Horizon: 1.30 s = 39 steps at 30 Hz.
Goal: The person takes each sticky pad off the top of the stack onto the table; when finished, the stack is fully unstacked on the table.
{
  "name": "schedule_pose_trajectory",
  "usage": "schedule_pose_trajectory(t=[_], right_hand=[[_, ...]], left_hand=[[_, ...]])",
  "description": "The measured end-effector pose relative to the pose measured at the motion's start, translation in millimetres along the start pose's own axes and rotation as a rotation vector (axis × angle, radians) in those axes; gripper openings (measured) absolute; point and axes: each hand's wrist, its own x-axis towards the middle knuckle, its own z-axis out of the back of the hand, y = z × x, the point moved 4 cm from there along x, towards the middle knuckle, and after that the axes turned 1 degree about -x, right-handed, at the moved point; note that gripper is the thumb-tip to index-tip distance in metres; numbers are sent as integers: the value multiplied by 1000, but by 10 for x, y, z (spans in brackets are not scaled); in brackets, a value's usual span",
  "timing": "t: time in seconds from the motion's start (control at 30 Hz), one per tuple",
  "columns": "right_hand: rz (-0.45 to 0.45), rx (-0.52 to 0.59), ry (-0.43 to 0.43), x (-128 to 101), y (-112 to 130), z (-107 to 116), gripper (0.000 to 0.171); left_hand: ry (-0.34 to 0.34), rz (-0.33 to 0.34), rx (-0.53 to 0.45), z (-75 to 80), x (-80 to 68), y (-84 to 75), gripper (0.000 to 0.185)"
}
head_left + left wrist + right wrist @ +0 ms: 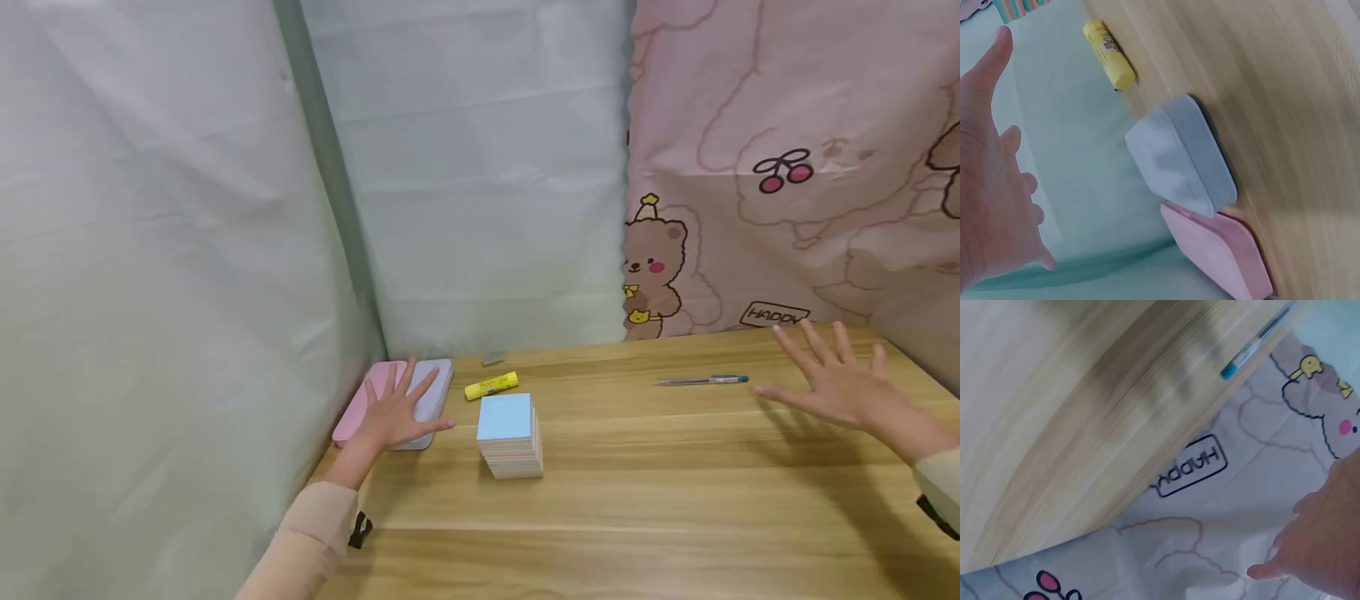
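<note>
Fingers spread wide, my left hand (395, 417) hovers over a pink case (365, 408) and a pale grey-blue case (432, 406) lying side by side at the table's left. It holds nothing. My right hand (842, 389) is likewise splayed and empty, above the right part of the table near a pen (702, 380) with a blue end. Between the hands stands a tall stack of square paper notes (510, 435), light blue on top. Behind it lies a yellow glue stick (491, 386), also plain in the left wrist view beside the grey-blue case (1179, 156).
A small grey piece (492, 359) lies at the back edge of the wooden table (637, 517). Pale curtains (480, 183) hang behind and to the left. At the back right hangs a pink cloth (750, 100) printed with bears.
</note>
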Motion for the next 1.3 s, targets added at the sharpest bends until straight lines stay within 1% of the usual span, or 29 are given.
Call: schedule_pose_trajectory(t=[0.17,0.37,0.43,0.57,0.7,0.77,0.9,1.0,1.1,1.17,1.2,1.3], right_hand=[[28,23,-12,11,157,-21,98],[50,104,-40,31,301,-61,97],[52,141,-53,32,349,-85,97],[49,219,-63,30,476,-169,100],[54,253,-74,42,657,-269,101],[61,274,-82,48,766,-315,100],[91,347,-95,56,1026,-387,99],[127,399,-110,79,1233,-443,99],[158,457,-119,112,1425,-507,100],[176,501,-123,133,1547,-547,101],[183,525,-123,145,1605,-572,100],[203,597,-117,186,1780,-655,99]], left_hand=[[-19,-12,-71,-76,-85,-64,99],[-9,-70,-114,-149,-143,-200,111],[-1,-96,-160,-172,-144,-254,114],[18,-123,-273,-228,-152,-356,120],[30,-121,-332,-277,-187,-452,122],[22,-121,-366,-291,-207,-502,121],[36,-109,-434,-348,-235,-582,120],[44,-94,-540,-405,-248,-620,118],[42,-89,-690,-456,-259,-652,117],[48,-81,-772,-490,-273,-674,116],[53,-77,-805,-507,-283,-687,115],[74,-59,-857,-570,-321,-724,116]])
